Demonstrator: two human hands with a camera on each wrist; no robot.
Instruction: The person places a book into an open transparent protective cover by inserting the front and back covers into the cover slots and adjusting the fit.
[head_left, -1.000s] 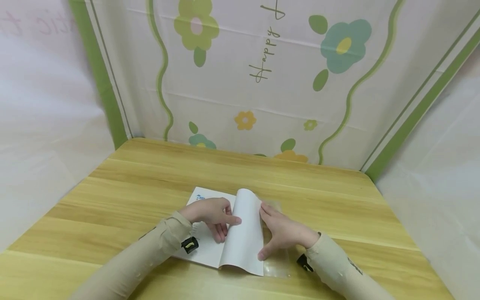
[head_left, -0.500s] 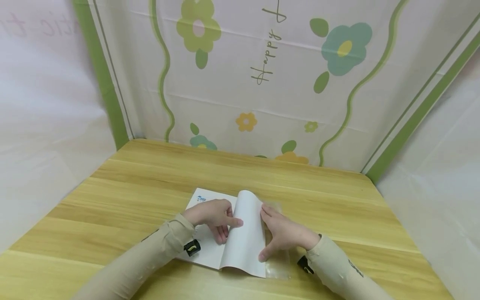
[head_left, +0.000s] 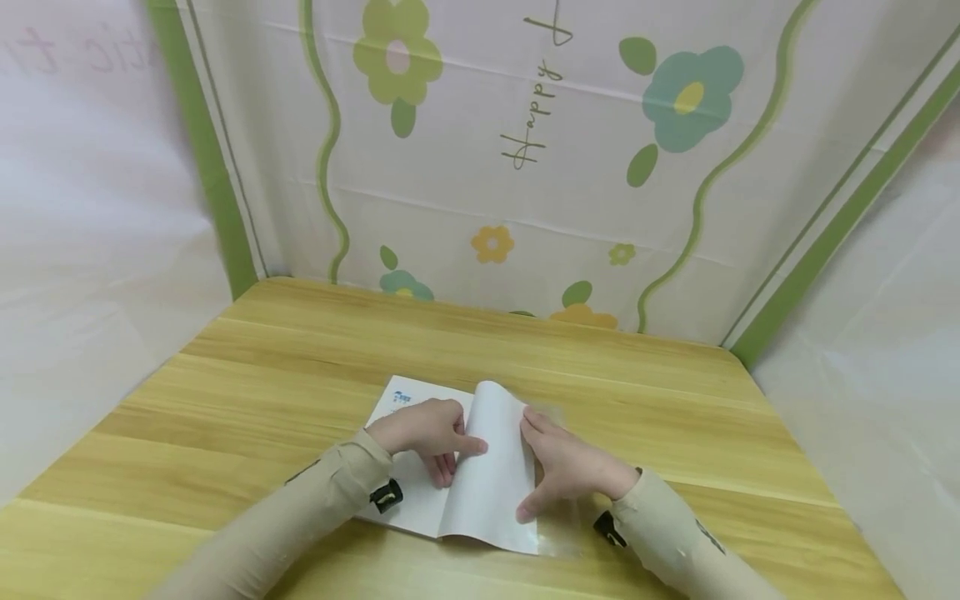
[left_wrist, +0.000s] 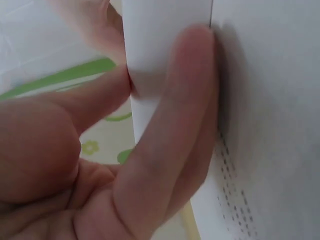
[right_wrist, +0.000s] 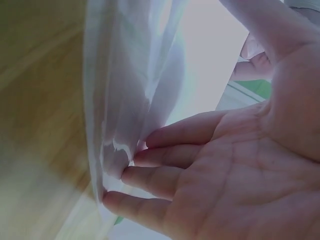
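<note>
Some film [head_left: 558, 535] is lying right of the book [head_left: 420, 496], the right hand [head_left: 564, 460] touching it with straight fingers [right_wrist: 137, 207], while the left hand [head_left: 422, 427] is pinching the book's curled leaf [head_left: 491, 493], now reaching farther across the film, apparently slipping inside.

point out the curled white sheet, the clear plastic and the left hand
curled white sheet [head_left: 491, 492]: head view, on the lower middle of its curved face
clear plastic [head_left: 558, 533]: head view, on its near part, right of the sheet's edge
left hand [head_left: 426, 427]: head view, on the back of the hand
</note>
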